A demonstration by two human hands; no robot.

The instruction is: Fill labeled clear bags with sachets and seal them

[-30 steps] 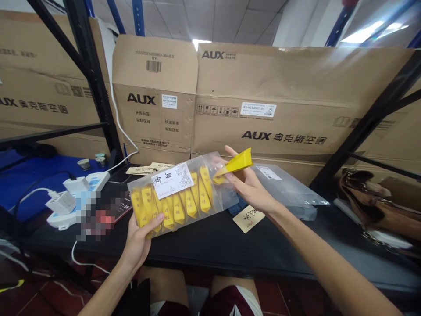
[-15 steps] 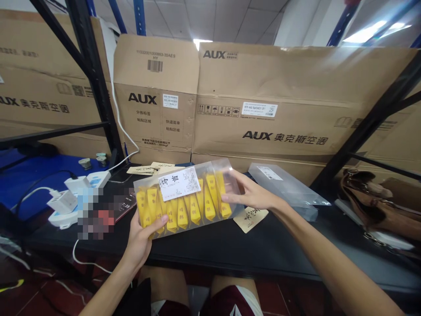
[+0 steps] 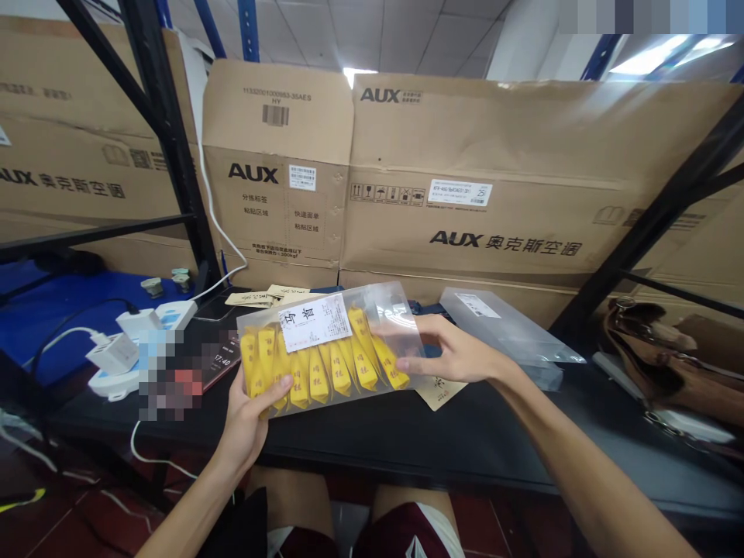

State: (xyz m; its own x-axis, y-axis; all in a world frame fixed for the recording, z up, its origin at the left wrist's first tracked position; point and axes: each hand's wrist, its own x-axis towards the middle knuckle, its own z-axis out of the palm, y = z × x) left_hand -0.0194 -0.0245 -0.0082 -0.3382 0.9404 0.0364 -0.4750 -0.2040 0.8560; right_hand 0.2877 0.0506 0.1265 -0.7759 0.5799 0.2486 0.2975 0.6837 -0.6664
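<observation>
The fingers of your left hand (image 3: 247, 415) grasp the clear bag (image 3: 400, 308) by its lower left corner; those of your right hand (image 3: 456, 349) touch its right end, and I cannot tell whether they grip. Yellow packets (image 3: 342, 370) line its inside, above the table (image 3: 465, 438). A second bag (image 3: 511, 335) lies beyond your right hand, before the cartons (image 3: 511, 155).

Black table (image 3: 377, 438) is carrying a phone (image 3: 222, 364) at left, tan cards (image 3: 249, 299) toward back. Labelled clear bag (image 3: 501, 335) is lying at right.
</observation>
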